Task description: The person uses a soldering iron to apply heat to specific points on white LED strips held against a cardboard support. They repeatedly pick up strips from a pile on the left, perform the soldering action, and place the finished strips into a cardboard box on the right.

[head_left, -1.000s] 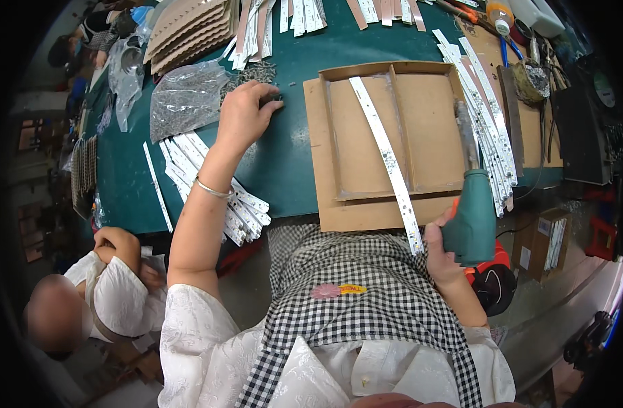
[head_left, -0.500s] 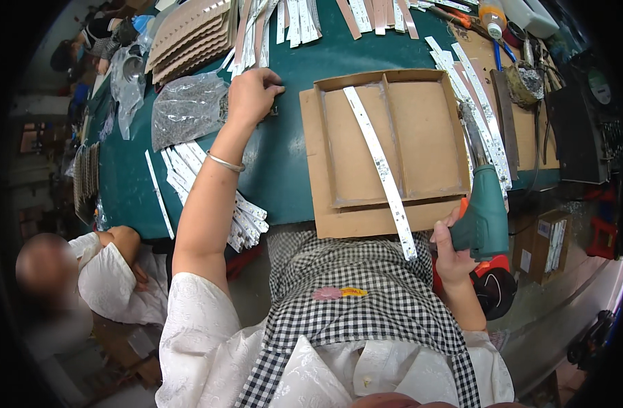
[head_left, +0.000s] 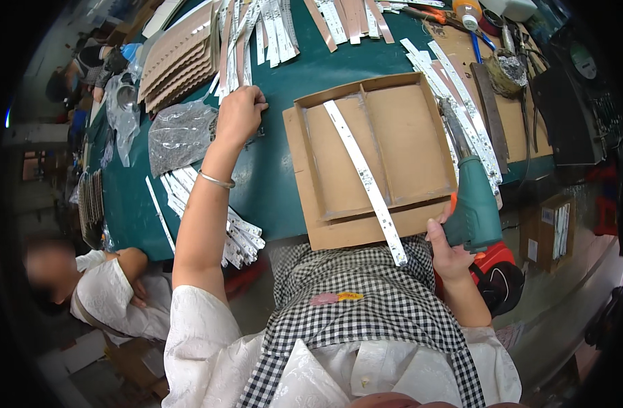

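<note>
My left hand [head_left: 239, 114] is closed in a pinch over the green table, beside a clear plastic bag [head_left: 179, 136] of small dark parts. Whatever sits between those fingertips is too small or hidden to make out. My right hand [head_left: 450, 253] grips a green pistol-shaped soldering gun [head_left: 480, 204] with an orange trigger, its metal barrel pointing away from me. Left of the gun, a shallow cardboard tray [head_left: 299, 170] with a divider rests at the table's near edge. One white LED circuit strip [head_left: 367, 183] lies slantwise across it, its near end overhanging toward my checked apron.
Several more strips [head_left: 240, 234] are fanned out left of the tray. Others [head_left: 274, 34] lie at the back, near stacked brown boards [head_left: 179, 58]. At right are further strips [head_left: 471, 115], pliers and a bottle [head_left: 466, 12]. A person [head_left: 114, 292] sits at the left.
The whole view has shifted slightly. My left hand has drawn a little nearer, still pinched beside the bag. The right hand keeps its hold on the soldering gun, and the strip stays across the tray.
</note>
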The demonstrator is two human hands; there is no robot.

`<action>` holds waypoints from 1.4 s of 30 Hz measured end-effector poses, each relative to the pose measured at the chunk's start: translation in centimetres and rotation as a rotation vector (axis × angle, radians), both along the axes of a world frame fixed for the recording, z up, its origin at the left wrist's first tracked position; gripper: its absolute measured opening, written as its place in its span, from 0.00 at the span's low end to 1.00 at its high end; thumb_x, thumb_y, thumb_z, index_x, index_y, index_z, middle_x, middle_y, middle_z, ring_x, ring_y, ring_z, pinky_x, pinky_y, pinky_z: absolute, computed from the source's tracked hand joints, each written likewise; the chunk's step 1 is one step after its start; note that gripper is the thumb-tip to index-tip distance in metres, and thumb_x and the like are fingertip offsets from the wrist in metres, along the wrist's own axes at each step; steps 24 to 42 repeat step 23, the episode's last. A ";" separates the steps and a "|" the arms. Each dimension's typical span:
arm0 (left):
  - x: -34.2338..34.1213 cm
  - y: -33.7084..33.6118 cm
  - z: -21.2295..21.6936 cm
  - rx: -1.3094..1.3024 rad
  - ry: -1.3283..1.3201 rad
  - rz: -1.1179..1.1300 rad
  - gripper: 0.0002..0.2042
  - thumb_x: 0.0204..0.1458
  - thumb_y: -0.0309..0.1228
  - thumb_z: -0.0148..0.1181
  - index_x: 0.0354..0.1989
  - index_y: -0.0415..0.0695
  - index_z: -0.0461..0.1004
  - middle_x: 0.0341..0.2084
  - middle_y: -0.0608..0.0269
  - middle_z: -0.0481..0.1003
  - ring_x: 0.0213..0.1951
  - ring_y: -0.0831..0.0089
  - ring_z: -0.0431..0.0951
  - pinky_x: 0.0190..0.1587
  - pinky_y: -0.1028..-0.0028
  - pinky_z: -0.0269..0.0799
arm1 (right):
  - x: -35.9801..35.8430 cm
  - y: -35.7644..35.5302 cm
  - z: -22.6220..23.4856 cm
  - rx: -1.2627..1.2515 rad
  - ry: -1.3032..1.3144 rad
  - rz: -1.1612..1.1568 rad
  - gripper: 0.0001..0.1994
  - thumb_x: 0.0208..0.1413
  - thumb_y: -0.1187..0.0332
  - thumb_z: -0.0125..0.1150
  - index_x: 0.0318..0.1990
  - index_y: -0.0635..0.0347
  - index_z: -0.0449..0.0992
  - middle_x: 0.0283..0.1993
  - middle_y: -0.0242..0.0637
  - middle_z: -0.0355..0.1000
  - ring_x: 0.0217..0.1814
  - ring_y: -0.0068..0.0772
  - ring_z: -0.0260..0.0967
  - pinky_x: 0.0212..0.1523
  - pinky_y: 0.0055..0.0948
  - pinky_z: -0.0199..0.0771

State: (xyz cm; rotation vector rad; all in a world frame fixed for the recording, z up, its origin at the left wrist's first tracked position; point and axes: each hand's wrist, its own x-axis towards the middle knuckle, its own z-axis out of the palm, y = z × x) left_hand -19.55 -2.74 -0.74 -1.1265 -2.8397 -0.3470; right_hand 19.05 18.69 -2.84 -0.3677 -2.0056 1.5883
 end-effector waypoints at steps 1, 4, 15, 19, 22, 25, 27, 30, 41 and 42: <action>0.2 -0.2 -0.2 0.003 0.005 0.004 0.05 0.49 0.25 0.66 0.33 0.39 0.78 0.32 0.51 0.80 0.36 0.51 0.81 0.40 0.59 0.74 | -0.2 -0.1 0.4 -0.026 -0.009 -0.018 0.19 0.57 0.82 0.61 0.55 0.67 0.64 0.40 0.35 0.65 0.33 0.21 0.65 0.30 0.21 0.71; 0.7 -0.1 -0.3 0.042 -0.002 -0.024 0.04 0.50 0.23 0.63 0.33 0.38 0.77 0.31 0.49 0.79 0.37 0.48 0.80 0.41 0.56 0.74 | -0.7 -0.2 1.8 -0.136 -0.056 -0.072 0.09 0.58 0.80 0.61 0.42 0.64 0.68 0.35 0.31 0.63 0.33 0.24 0.60 0.33 0.25 0.63; 1.5 -0.2 0.0 0.110 -0.069 0.081 0.06 0.51 0.22 0.62 0.37 0.38 0.79 0.34 0.48 0.80 0.38 0.51 0.81 0.42 0.58 0.76 | -0.8 0.5 0.2 -0.098 0.007 -0.012 0.30 0.56 0.84 0.61 0.66 0.69 0.59 0.42 0.35 0.66 0.32 0.19 0.65 0.29 0.19 0.72; 0.4 0.8 0.5 0.181 -0.180 0.107 0.11 0.51 0.26 0.65 0.44 0.41 0.81 0.37 0.50 0.82 0.40 0.53 0.82 0.46 0.63 0.76 | -0.9 -0.1 1.5 -0.246 -0.011 -0.052 0.17 0.58 0.81 0.63 0.53 0.67 0.67 0.37 0.31 0.66 0.33 0.19 0.64 0.34 0.19 0.66; -0.9 2.5 -0.7 0.267 -0.122 -0.041 0.12 0.52 0.27 0.65 0.46 0.42 0.82 0.36 0.50 0.82 0.40 0.54 0.82 0.46 0.62 0.76 | -1.0 -0.4 0.9 -0.235 0.014 -0.077 0.23 0.58 0.81 0.63 0.61 0.70 0.65 0.39 0.32 0.68 0.35 0.19 0.65 0.37 0.20 0.67; -1.2 3.1 -1.3 0.255 -0.131 -0.026 0.14 0.54 0.28 0.66 0.50 0.42 0.81 0.37 0.52 0.82 0.38 0.65 0.83 0.44 0.69 0.76 | -0.8 -0.2 0.6 -0.193 0.009 -0.059 0.26 0.58 0.81 0.63 0.63 0.70 0.63 0.40 0.32 0.68 0.37 0.20 0.65 0.39 0.21 0.68; -1.2 3.1 -1.3 0.255 -0.131 -0.026 0.14 0.54 0.28 0.66 0.50 0.42 0.81 0.37 0.52 0.82 0.38 0.65 0.83 0.44 0.69 0.76 | -0.8 -0.2 0.6 -0.193 0.009 -0.059 0.26 0.58 0.81 0.63 0.63 0.70 0.63 0.40 0.32 0.68 0.37 0.20 0.65 0.39 0.21 0.68; -1.2 3.1 -1.3 0.255 -0.131 -0.026 0.14 0.54 0.28 0.66 0.50 0.42 0.81 0.37 0.52 0.82 0.38 0.65 0.83 0.44 0.69 0.76 | -0.8 -0.2 0.6 -0.193 0.009 -0.059 0.26 0.58 0.81 0.63 0.63 0.70 0.63 0.40 0.32 0.68 0.37 0.20 0.65 0.39 0.21 0.68; -1.2 3.1 -1.3 0.255 -0.131 -0.026 0.14 0.54 0.28 0.66 0.50 0.42 0.81 0.37 0.52 0.82 0.38 0.65 0.83 0.44 0.69 0.76 | -0.8 -0.2 0.6 -0.193 0.009 -0.059 0.26 0.58 0.81 0.63 0.63 0.70 0.63 0.40 0.32 0.68 0.37 0.20 0.65 0.39 0.21 0.68; -1.2 3.1 -1.3 0.255 -0.131 -0.026 0.14 0.54 0.28 0.66 0.50 0.42 0.81 0.37 0.52 0.82 0.38 0.65 0.83 0.44 0.69 0.76 | -0.8 -0.2 0.6 -0.193 0.009 -0.059 0.26 0.58 0.81 0.63 0.63 0.70 0.63 0.40 0.32 0.68 0.37 0.20 0.65 0.39 0.21 0.68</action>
